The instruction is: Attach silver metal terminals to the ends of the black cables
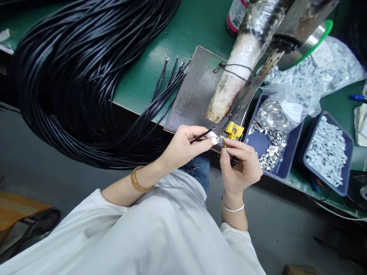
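My left hand [186, 147] is closed in a pinch on a thin black cable [204, 134], whose bare end points up to the right. White material [213, 137] covers the tips of its fingers. Close beside it, my right hand [240, 162] pinches a small shiny metal piece [220, 140]; its exact kind is too small to tell. Both hands meet at the bench edge, just in front of a yellow fixture [234, 131]. A dark metal plate [193, 87] lies behind them, and several cable ends [170, 82] with stripped tips rest at its left.
A large bundle of black cables [67, 75] hangs over the green bench [146, 83]. A plastic-wrapped machine arm [235, 75] reaches over the plate. To the right stand a blue bin [287, 168] of metal shells, another bin [348, 161] of small pale parts, and plastic bags [310, 74].
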`<action>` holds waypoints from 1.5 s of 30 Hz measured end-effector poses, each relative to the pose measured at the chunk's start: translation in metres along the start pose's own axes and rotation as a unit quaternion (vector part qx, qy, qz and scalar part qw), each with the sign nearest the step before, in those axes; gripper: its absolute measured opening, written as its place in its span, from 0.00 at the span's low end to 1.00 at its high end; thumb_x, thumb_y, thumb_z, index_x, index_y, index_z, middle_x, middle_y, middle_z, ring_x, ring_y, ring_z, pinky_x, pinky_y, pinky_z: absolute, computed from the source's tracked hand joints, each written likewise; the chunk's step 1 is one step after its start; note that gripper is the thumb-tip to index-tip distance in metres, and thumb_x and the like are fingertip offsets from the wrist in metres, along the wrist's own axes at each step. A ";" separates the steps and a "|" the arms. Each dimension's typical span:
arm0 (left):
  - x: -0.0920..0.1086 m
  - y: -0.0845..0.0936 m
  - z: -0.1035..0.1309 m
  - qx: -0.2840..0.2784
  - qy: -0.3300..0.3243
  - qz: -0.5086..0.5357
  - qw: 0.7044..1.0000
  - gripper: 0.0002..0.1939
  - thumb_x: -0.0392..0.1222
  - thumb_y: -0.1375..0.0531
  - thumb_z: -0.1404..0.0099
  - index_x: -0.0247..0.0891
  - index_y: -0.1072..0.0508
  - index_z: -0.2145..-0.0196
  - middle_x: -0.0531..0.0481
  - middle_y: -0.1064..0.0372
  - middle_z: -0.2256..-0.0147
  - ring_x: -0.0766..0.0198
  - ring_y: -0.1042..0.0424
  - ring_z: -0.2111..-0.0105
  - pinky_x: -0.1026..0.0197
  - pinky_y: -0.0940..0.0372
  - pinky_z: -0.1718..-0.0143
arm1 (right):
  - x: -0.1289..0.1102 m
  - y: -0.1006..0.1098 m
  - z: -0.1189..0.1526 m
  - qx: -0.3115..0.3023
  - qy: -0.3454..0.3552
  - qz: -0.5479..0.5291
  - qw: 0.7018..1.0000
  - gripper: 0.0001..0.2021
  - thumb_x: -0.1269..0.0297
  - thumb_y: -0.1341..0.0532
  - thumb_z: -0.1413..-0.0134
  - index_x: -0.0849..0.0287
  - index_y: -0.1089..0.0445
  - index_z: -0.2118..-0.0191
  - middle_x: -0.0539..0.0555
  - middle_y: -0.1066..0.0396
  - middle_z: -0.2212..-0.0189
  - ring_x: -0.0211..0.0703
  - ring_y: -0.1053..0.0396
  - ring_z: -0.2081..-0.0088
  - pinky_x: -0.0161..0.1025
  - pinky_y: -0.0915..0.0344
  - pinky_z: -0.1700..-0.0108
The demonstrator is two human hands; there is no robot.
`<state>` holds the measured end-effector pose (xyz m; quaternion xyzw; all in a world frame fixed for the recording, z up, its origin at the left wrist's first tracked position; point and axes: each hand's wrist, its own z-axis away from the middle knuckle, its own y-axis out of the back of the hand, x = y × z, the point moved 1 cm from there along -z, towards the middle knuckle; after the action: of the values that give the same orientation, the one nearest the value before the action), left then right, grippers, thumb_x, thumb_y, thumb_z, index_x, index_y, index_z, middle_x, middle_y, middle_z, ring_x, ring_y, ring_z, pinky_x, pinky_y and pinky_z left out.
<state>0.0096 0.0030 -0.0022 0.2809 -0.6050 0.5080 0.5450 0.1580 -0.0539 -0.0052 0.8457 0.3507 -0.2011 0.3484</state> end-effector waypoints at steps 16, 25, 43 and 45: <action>0.001 -0.006 -0.006 0.057 -0.047 -0.060 0.995 0.05 0.36 0.36 0.43 0.32 0.20 0.73 0.52 0.27 0.76 0.69 0.30 0.73 0.69 0.34 0.71 | 0.007 -0.008 -0.005 0.013 0.050 0.084 0.995 0.11 0.78 0.32 0.47 0.58 0.28 0.60 0.54 0.20 0.59 0.40 0.22 0.57 0.38 0.24 0.54; 0.002 -0.007 -0.006 0.082 -0.073 -0.098 0.989 0.05 0.35 0.36 0.43 0.32 0.19 0.71 0.52 0.26 0.75 0.69 0.30 0.74 0.69 0.34 0.71 | 0.006 -0.011 -0.010 0.015 0.049 0.071 0.996 0.12 0.78 0.33 0.47 0.57 0.27 0.59 0.53 0.21 0.58 0.41 0.22 0.57 0.41 0.22 0.55; 0.004 -0.007 -0.004 0.087 -0.045 -0.125 0.987 0.04 0.35 0.36 0.43 0.33 0.20 0.73 0.52 0.26 0.75 0.71 0.34 0.76 0.69 0.39 0.75 | 0.007 -0.010 -0.007 0.009 0.050 0.093 0.994 0.11 0.75 0.33 0.46 0.54 0.28 0.59 0.52 0.20 0.59 0.40 0.21 0.59 0.39 0.23 0.56; 0.004 -0.007 -0.004 0.084 -0.047 -0.111 0.989 0.04 0.35 0.36 0.43 0.33 0.20 0.72 0.52 0.26 0.75 0.70 0.33 0.76 0.69 0.37 0.73 | 0.006 -0.011 -0.009 0.007 0.048 0.089 0.995 0.11 0.76 0.33 0.46 0.55 0.28 0.59 0.52 0.20 0.59 0.40 0.21 0.59 0.39 0.23 0.55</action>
<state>0.0167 0.0052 0.0038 0.4147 -0.5502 0.4794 0.5435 0.1551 -0.0389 -0.0075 0.8848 0.2886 -0.1305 0.3418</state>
